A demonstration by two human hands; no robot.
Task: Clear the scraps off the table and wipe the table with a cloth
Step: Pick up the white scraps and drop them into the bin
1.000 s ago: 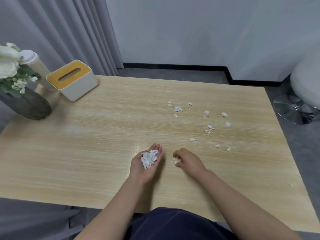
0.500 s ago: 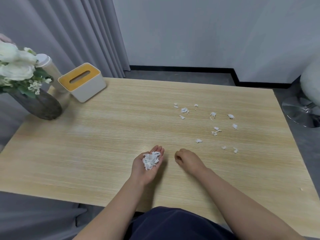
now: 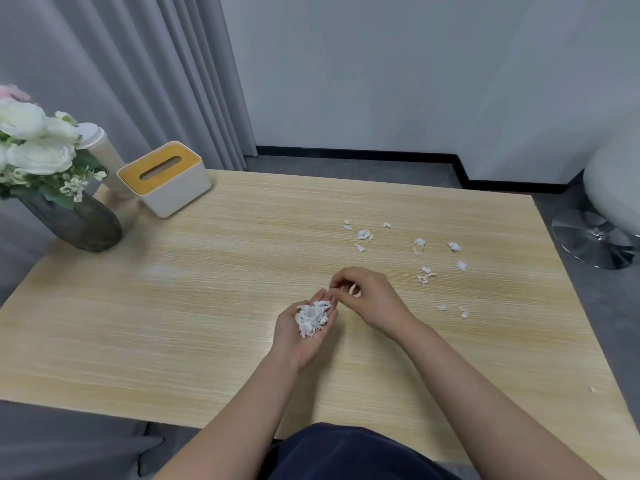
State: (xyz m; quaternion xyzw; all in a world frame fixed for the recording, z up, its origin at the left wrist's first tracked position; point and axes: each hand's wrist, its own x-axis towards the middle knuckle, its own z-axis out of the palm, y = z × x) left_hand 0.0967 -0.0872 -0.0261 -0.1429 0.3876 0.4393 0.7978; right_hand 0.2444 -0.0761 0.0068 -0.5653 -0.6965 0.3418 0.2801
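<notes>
My left hand (image 3: pixel 304 327) lies palm up just above the wooden table (image 3: pixel 194 306), fingers relaxed, carrying a pile of white paper scraps (image 3: pixel 311 318). My right hand (image 3: pixel 370 296) hovers at the left hand's fingertips, its fingers curled and pinched together with a pale bit between them. Several loose scraps (image 3: pixel 426 270) lie scattered on the table beyond and to the right of my hands, and a lone scrap (image 3: pixel 593 389) lies near the right edge. No cloth is in view.
At the table's far left stand a white tissue box with a yellow lid (image 3: pixel 166 178), a dark vase of white flowers (image 3: pixel 74 221) and a lidded cup (image 3: pixel 100 147). A white stool with a chrome base (image 3: pixel 592 237) stands right of the table.
My right hand lifted off the table, where it had closed on a scrap, and came up to my left hand's fingertips. The left hand stayed cupped. The view tilted slightly.
</notes>
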